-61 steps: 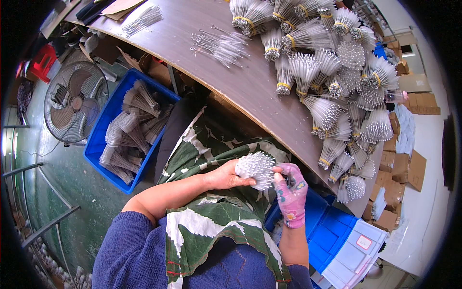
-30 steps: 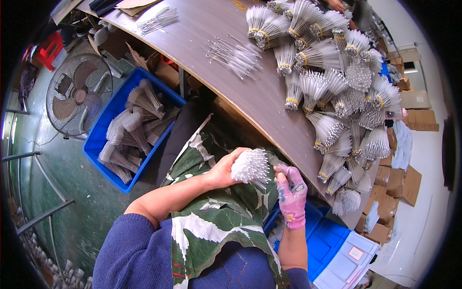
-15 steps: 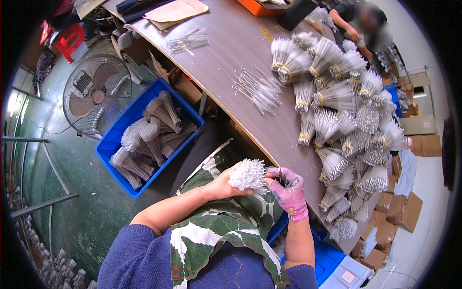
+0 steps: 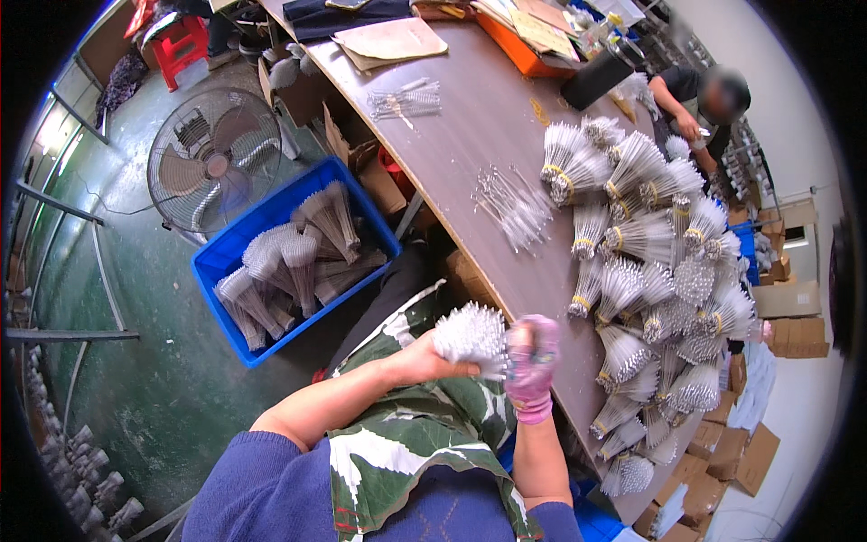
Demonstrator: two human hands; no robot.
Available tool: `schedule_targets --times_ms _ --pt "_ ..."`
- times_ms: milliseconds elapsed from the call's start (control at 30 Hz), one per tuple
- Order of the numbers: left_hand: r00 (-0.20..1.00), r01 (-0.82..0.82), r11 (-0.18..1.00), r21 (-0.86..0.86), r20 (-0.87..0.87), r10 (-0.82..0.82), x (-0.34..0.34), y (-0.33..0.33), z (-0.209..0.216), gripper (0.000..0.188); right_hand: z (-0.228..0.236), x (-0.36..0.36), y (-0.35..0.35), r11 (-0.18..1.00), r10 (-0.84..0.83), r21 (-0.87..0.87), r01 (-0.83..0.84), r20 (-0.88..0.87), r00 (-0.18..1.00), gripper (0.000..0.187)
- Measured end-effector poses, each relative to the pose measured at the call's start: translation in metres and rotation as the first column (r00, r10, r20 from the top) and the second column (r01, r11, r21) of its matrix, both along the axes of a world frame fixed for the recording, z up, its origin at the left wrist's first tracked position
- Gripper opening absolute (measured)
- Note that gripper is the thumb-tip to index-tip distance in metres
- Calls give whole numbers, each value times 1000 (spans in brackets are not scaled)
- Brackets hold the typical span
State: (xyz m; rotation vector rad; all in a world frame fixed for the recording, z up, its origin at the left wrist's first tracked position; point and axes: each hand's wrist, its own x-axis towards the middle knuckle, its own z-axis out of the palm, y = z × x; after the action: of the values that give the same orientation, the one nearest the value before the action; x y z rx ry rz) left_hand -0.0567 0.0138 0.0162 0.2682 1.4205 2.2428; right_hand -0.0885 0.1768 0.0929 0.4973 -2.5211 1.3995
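Note:
My bare left hand [image 4: 418,359] is wrapped round a thick bundle of thin white-bristled brushes [image 4: 471,338], their tips fanned toward my right. Close against the right side of that bundle is my right hand [image 4: 533,366], in a pink patterned glove. Its fingers are curled in and partly smeared by motion; what they hold is hidden. Loose brushes [image 4: 513,208] lie spread on the brown table [image 4: 452,167] ahead. A large heap of banded brush bundles [image 4: 646,271] covers the table's right side.
A blue crate [image 4: 262,354] with more bundles stands on the floor at left, beside a fan [image 4: 215,165]. Farther along the table are a small pile of brushes [image 4: 405,99], papers [image 4: 393,43], a black bottle [image 4: 603,72] and an orange tray [image 4: 519,50]. Another person [image 4: 691,99] sits across.
The whole view has shifted, so the table and crate sit lower in it. My right hand has turned upright beside the bundle, its fingers now blurred. My left hand keeps its grip.

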Motion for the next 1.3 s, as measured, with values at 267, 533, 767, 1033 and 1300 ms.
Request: schedule_targets --times_ms 267,533,767,1033,1300 --pt "991 -120 989 -89 -73 114 0 1 -8 53 -8 -105 16 469 -195 -620 629 622 758 5" --pt "976 -202 977 -72 -91 196 -4 8 -16 55 -25 -116 11 560 -14 -588 584 698 716 12" --pt "969 -145 975 -168 -225 105 -8 12 -21 48 -6 -52 28 745 22 -529 406 627 778 13" --pt "953 -128 975 -184 -293 70 -1 16 -19 54 9 -13 19 910 71 -360 205 622 780 13" --pt "983 -77 991 -106 -177 57 3 14 -16 52 11 -11 20 936 214 -351 24 623 752 17"
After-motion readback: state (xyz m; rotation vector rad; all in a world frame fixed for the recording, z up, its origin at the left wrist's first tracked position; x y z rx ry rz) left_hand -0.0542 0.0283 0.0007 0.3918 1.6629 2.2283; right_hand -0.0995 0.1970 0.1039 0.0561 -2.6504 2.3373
